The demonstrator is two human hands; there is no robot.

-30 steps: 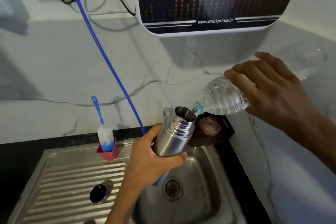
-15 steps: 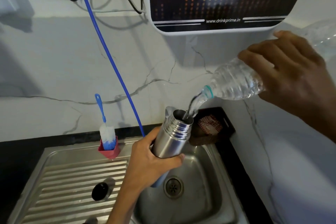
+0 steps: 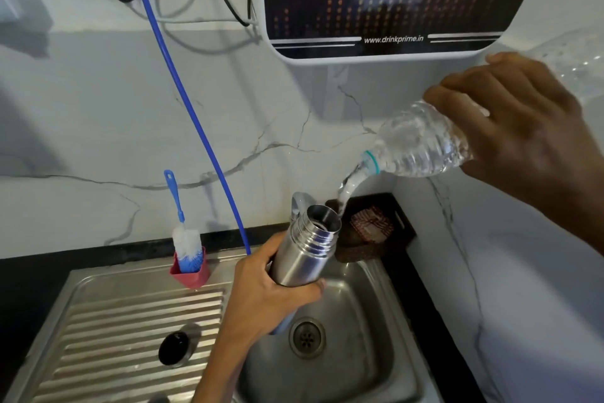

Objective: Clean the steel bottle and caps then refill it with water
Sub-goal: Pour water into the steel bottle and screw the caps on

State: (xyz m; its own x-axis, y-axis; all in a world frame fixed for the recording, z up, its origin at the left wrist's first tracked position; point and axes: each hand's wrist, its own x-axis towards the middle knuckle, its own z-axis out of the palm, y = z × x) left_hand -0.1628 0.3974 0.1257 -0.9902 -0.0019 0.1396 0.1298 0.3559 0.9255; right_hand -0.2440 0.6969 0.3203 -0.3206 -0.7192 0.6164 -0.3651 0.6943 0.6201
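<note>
My left hand [image 3: 264, 291] grips the open steel bottle [image 3: 305, 249] around its body and holds it tilted over the sink basin [image 3: 369, 347]. My right hand [image 3: 523, 131] grips a clear plastic water bottle [image 3: 421, 144], tipped neck-down to the left. A stream of water [image 3: 348, 188] runs from its mouth to the rim of the steel bottle. A black cap [image 3: 174, 348] lies on the ribbed drainboard [image 3: 108, 337].
A blue-and-white bottle brush [image 3: 184, 239] stands in a red holder [image 3: 191, 273] at the back of the drainboard. A blue hose [image 3: 183, 102] hangs down the marble wall. A water purifier [image 3: 385, 0] is mounted above. A dark basket [image 3: 369, 232] sits in the corner.
My right hand lifted and tipped the plastic bottle further, and water began to pour into the steel bottle. My left hand has kept the steel bottle in about the same place.
</note>
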